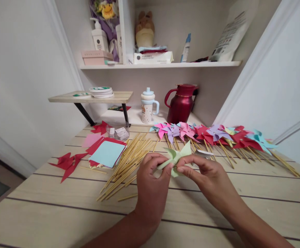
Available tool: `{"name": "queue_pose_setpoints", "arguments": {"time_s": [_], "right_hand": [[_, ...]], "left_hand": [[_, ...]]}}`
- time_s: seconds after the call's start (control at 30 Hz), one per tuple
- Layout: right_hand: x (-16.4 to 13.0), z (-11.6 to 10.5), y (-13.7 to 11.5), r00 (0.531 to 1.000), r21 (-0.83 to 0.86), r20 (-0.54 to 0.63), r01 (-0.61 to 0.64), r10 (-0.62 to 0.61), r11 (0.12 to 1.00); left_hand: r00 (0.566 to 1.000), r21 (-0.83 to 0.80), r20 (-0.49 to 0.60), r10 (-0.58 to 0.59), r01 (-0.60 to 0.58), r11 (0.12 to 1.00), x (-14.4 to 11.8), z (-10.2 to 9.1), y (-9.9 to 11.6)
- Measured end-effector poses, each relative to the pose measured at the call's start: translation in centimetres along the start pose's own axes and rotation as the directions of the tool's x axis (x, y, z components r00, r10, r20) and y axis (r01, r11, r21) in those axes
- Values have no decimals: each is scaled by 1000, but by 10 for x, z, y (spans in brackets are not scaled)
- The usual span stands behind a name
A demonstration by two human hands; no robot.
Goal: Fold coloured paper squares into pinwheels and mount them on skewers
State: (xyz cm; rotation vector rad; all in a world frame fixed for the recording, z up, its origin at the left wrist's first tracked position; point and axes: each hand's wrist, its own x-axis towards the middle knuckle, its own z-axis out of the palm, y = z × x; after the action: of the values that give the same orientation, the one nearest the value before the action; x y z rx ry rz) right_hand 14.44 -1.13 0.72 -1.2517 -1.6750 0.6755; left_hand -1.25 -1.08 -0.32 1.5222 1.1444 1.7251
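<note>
A pale green paper pinwheel (177, 156) is held above the wooden table (49, 213), between both hands. My left hand (152, 182) pinches its left side with thumb and fingers. My right hand (204, 174) pinches its centre from the right. A pile of wooden sticks (129, 162) lies just left of my left hand. A row of finished pinwheels (211, 136) in pink, purple, red and blue lies behind my hands, sticks pointing toward me.
A stack of coloured paper squares (107, 153) and folded red paper shapes (68, 163) lie at the left. A small box (121, 132), a lidded cup (148, 106), a red jug (182, 103) and a low shelf (93, 98) stand at the back.
</note>
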Motion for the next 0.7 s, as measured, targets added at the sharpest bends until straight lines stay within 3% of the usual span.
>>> {"name": "queue_pose_setpoints", "arguments": {"time_s": [0.2, 0.43, 0.7], "right_hand": [[0, -2, 1, 1000, -5, 0, 9, -9, 1000], [0, -2, -4, 998, 33, 13, -63, 62, 997], [-1, -2, -2, 997, 85, 16, -72, 71, 994]], "left_hand": [[999, -9, -6, 42, -42, 999, -1, 1, 2], [995, 11, 42, 85, -86, 996, -1, -1, 2], [995, -84, 61, -77, 82, 993, 3, 0, 4]]}}
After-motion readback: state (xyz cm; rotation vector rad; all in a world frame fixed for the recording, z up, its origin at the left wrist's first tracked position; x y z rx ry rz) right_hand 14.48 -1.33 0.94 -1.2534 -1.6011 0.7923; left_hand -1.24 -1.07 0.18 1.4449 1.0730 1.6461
